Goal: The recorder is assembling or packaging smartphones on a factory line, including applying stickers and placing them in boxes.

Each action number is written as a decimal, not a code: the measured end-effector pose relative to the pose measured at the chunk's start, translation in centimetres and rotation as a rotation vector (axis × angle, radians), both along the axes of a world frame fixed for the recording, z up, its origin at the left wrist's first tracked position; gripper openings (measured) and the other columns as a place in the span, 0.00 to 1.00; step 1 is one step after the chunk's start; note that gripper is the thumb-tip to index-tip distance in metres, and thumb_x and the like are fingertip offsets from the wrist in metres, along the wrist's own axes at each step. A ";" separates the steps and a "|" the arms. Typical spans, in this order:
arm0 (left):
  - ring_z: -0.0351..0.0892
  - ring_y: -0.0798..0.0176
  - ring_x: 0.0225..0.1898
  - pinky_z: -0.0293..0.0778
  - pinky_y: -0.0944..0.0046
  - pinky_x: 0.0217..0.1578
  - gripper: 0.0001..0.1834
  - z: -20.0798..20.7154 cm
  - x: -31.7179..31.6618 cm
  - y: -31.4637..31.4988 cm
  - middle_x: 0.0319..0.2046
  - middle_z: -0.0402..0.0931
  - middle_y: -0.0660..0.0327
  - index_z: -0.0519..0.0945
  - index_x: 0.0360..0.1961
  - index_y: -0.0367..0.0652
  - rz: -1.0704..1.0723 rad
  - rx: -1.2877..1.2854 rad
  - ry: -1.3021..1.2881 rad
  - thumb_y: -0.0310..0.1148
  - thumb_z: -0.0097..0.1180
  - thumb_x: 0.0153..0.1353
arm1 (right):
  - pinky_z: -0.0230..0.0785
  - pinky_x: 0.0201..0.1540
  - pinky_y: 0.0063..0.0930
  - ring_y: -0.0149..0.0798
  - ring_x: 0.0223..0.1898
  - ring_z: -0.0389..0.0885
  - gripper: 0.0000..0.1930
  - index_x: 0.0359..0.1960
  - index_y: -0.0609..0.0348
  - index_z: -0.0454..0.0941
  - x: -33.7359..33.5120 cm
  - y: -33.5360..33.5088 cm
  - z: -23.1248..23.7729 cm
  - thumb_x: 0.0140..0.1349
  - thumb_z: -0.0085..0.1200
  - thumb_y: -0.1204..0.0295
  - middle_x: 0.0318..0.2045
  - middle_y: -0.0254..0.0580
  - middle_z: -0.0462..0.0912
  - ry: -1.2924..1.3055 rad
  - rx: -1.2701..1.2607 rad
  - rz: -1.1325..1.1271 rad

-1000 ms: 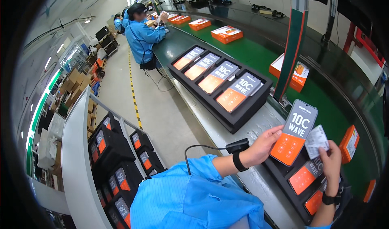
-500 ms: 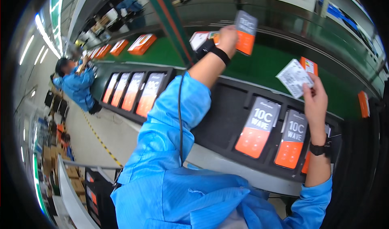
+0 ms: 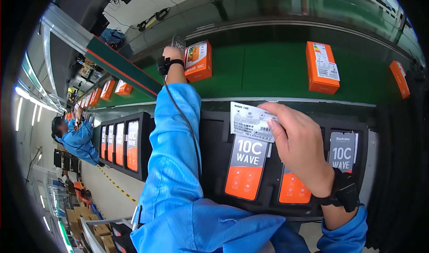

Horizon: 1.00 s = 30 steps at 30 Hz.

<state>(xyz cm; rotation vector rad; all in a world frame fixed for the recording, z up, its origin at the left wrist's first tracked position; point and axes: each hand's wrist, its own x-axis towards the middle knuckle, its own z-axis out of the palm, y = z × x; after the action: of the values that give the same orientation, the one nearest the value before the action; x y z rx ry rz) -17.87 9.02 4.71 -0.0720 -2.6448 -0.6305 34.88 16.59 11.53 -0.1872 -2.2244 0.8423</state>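
My left hand (image 3: 173, 53) reaches out over the green belt, its fingers closed on a smartphone (image 3: 178, 42) whose dark grey top shows above the fist. Right beside it stands an orange-and-white box (image 3: 203, 58). Closer to me, my right hand (image 3: 304, 148) pinches a white printed card (image 3: 249, 121) with barcodes between thumb and fingers. The card covers the top edge of a grey-and-orange faced phone (image 3: 243, 172) in the black tray (image 3: 213, 132). Under my right wrist, a second phone (image 3: 295, 189) is partly hidden; a third phone (image 3: 343, 152) lies to its right.
Orange boxes (image 3: 322, 69) stand on the green belt (image 3: 263, 69), with another orange box (image 3: 400, 79) at far right. A green post (image 3: 118, 65) crosses at left. Beyond it are a second tray of phones (image 3: 132, 145) and a co-worker in blue (image 3: 78, 141).
My view has turned. The left hand has brought its phone down beside the orange-and-white box. My right hand has drawn the white card back from the belt to above the tray.
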 end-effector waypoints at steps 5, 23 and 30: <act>0.83 0.49 0.40 0.78 0.55 0.41 0.12 -2.5 -4.6 -3.4 0.34 0.82 0.51 0.85 0.31 0.42 0.004 -0.128 -0.001 0.35 0.51 0.55 | 0.70 0.38 0.39 0.49 0.34 0.79 0.12 0.45 0.56 0.75 -0.7 -0.7 0.1 0.58 0.51 0.77 0.32 0.46 0.81 -0.063 -0.040 0.031; 0.78 0.48 0.48 0.74 0.53 0.47 0.16 -3.8 -5.2 -4.0 0.42 0.80 0.49 0.84 0.37 0.44 -0.032 -0.036 -0.113 0.38 0.48 0.56 | 0.71 0.36 0.38 0.51 0.34 0.80 0.11 0.45 0.58 0.75 -2.2 -1.3 -0.7 0.61 0.48 0.76 0.35 0.49 0.81 -0.146 -0.121 -0.015; 0.78 0.46 0.49 0.73 0.51 0.49 0.19 -3.3 -3.4 -2.6 0.43 0.78 0.43 0.84 0.36 0.39 -0.212 -0.335 -0.092 0.40 0.45 0.57 | 0.71 0.37 0.38 0.52 0.35 0.80 0.11 0.45 0.59 0.75 -2.5 -1.4 -0.8 0.61 0.48 0.77 0.36 0.49 0.81 -0.139 -0.122 -0.012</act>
<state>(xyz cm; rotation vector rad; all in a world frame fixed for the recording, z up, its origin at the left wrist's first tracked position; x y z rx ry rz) -21.22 6.43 1.42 -0.4350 -2.8299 -0.2521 32.42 15.14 10.74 -0.3258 -2.2988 0.9855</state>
